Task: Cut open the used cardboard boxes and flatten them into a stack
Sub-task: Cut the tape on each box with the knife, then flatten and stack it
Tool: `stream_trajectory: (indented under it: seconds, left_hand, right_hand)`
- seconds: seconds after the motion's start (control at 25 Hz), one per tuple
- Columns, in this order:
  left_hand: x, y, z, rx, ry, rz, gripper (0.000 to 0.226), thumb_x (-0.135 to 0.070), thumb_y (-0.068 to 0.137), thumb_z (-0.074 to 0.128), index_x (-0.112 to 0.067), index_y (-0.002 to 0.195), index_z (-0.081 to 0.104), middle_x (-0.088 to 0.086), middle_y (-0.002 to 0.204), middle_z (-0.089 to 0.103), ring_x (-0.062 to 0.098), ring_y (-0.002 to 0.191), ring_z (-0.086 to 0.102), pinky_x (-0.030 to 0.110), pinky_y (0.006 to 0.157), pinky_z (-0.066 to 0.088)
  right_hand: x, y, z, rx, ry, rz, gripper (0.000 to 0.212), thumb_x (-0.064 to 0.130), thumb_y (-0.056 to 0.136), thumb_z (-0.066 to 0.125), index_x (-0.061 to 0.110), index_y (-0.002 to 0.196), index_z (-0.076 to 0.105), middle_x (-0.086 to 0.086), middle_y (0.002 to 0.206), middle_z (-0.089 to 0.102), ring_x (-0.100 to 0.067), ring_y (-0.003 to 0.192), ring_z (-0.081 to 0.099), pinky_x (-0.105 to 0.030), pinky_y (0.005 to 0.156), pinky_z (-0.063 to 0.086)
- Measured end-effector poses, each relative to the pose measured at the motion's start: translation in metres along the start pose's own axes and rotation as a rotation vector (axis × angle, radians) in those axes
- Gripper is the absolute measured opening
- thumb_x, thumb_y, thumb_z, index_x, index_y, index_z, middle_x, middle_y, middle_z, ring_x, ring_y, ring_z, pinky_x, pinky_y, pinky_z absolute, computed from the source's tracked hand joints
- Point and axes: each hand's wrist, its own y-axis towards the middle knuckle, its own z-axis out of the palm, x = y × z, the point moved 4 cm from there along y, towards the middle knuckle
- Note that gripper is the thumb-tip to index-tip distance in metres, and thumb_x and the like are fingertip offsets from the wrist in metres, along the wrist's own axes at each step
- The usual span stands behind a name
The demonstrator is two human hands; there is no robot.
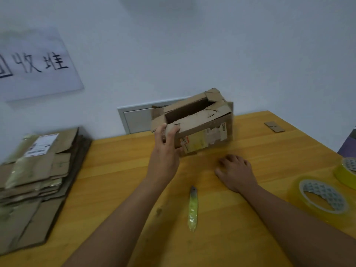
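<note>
A worn brown cardboard box (pixel 200 124) with a torn top and a gap between its flaps stands near the far edge of the yellow wooden table (pixel 119 170). My left hand (pixel 165 149) grips its near left corner, fingers curled over the top flap. My right hand (pixel 236 170) rests on the table in front of the box with its fingers bent and holds nothing. A yellow-green utility knife (pixel 192 209) lies on the table between my forearms. A stack of flattened boxes (pixel 36 180) sits at the left.
Two rolls of yellowish clear tape lie at the right edge, one roll (pixel 321 197) nearer and another roll (pixel 346 171) farther. A small cardboard scrap (pixel 274 127) lies at the far right. A paper sign (pixel 36 64) hangs on the wall behind.
</note>
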Motion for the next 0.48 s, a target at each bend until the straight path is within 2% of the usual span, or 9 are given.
stream_trajectory:
  seconds: [0.08, 0.16, 0.24, 0.28, 0.36, 0.4, 0.48]
  left_hand:
    - [0.014, -0.022, -0.033, -0.045, 0.007, -0.03, 0.068, -0.006, 0.084, 0.071, -0.032, 0.135, 0.033, 0.009, 0.148, 0.02, 0.022, 0.107, 0.05, 0.023, 0.066, 0.053]
    - [0.028, -0.045, -0.062, -0.059, 0.039, -0.067, 0.068, -0.009, 0.083, 0.072, -0.031, 0.135, 0.035, 0.007, 0.147, 0.021, 0.013, 0.104, 0.043, 0.011, 0.065, 0.044]
    - [0.042, -0.069, -0.085, -0.051, 0.081, -0.122, 0.068, -0.01, 0.083, 0.073, -0.03, 0.135, 0.035, 0.006, 0.147, 0.021, 0.012, 0.105, 0.041, 0.008, 0.066, 0.039]
    - [0.048, -0.08, -0.094, -0.05, 0.096, -0.149, 0.069, -0.01, 0.082, 0.074, -0.029, 0.135, 0.035, 0.007, 0.147, 0.021, 0.012, 0.105, 0.042, 0.008, 0.068, 0.039]
    - [0.058, -0.098, -0.108, -0.06, 0.096, -0.204, 0.07, -0.01, 0.082, 0.075, -0.029, 0.135, 0.035, 0.007, 0.147, 0.022, 0.014, 0.106, 0.045, 0.007, 0.07, 0.039]
    - [0.061, -0.106, -0.112, -0.069, 0.077, -0.228, 0.07, -0.011, 0.081, 0.075, -0.03, 0.136, 0.034, 0.007, 0.146, 0.023, 0.016, 0.109, 0.047, 0.009, 0.073, 0.042]
    - [0.064, -0.118, -0.115, -0.08, -0.004, -0.282, 0.071, -0.012, 0.082, 0.075, -0.032, 0.136, 0.034, 0.004, 0.143, 0.024, 0.019, 0.117, 0.047, 0.021, 0.085, 0.05]
  right_hand:
    - [0.001, -0.001, -0.003, -0.03, -0.013, 0.0, 0.056, 0.062, 0.089, 0.035, 0.03, 0.13, 0.056, -0.001, 0.136, 0.051, -0.024, 0.129, 0.042, -0.046, 0.105, 0.031]
    - [0.006, -0.005, -0.009, -0.114, -0.099, -0.038, 0.048, 0.056, 0.089, 0.042, 0.025, 0.121, 0.062, -0.001, 0.127, 0.057, -0.023, 0.123, 0.048, -0.046, 0.103, 0.034]
    - [0.016, -0.014, -0.016, -0.209, -0.141, -0.086, 0.039, 0.045, 0.09, 0.05, 0.021, 0.117, 0.065, -0.003, 0.124, 0.06, -0.024, 0.121, 0.05, -0.047, 0.104, 0.035]
    - [0.023, -0.019, -0.019, -0.249, -0.08, -0.103, 0.037, 0.039, 0.09, 0.054, 0.019, 0.119, 0.065, -0.005, 0.125, 0.061, -0.025, 0.12, 0.051, -0.046, 0.103, 0.036]
    - [0.048, -0.032, -0.026, -0.273, 0.198, -0.167, 0.041, 0.036, 0.09, 0.059, 0.017, 0.127, 0.061, -0.005, 0.128, 0.06, -0.023, 0.12, 0.052, -0.04, 0.099, 0.04]
    - [0.063, -0.039, -0.03, -0.242, 0.371, -0.203, 0.045, 0.038, 0.091, 0.059, 0.019, 0.132, 0.057, -0.003, 0.131, 0.057, -0.02, 0.12, 0.051, -0.035, 0.097, 0.041]
    - [0.096, -0.049, -0.036, -0.068, 0.707, -0.251, 0.065, 0.048, 0.089, 0.062, 0.03, 0.147, 0.037, 0.004, 0.141, 0.046, -0.014, 0.122, 0.048, -0.033, 0.096, 0.042]
